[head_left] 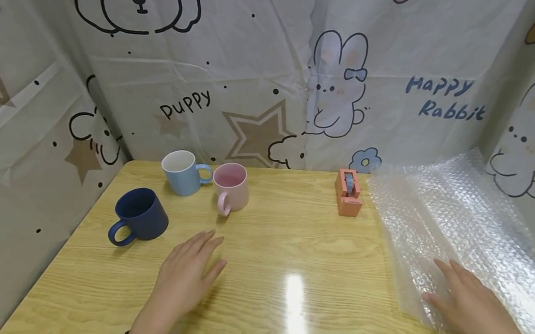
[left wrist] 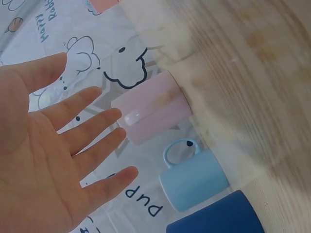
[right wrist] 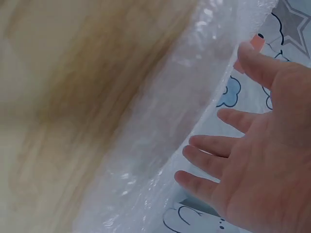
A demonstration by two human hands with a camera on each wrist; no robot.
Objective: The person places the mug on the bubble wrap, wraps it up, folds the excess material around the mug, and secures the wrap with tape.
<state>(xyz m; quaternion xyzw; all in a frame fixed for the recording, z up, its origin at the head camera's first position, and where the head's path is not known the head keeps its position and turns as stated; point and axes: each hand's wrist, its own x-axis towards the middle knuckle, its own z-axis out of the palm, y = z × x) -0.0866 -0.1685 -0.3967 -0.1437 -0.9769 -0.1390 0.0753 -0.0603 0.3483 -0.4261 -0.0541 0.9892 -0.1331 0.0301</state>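
Observation:
My left hand [head_left: 185,274] hovers over the near left of the table, fingers spread, holding nothing. Beyond its fingertips stands a pink mug [head_left: 236,190], handle toward me. A light blue mug [head_left: 185,177] stands left of it, handle to the right. Nearer, a dark blue mug [head_left: 147,218] has its handle to the left. All three are upright. My right hand [head_left: 472,304] is over the near part of a sheet of bubble wrap [head_left: 457,224] at the right, fingers extended and not gripping. In the right wrist view the palm [right wrist: 272,160] shows bare.
An orange tape dispenser [head_left: 348,195] with a roll of tape stands at the back, left of the bubble wrap. The wooden table [head_left: 264,289] ends at a printed cloth [head_left: 264,75] hung behind and at the sides. The bubble wrap overlaps the table's right edge.

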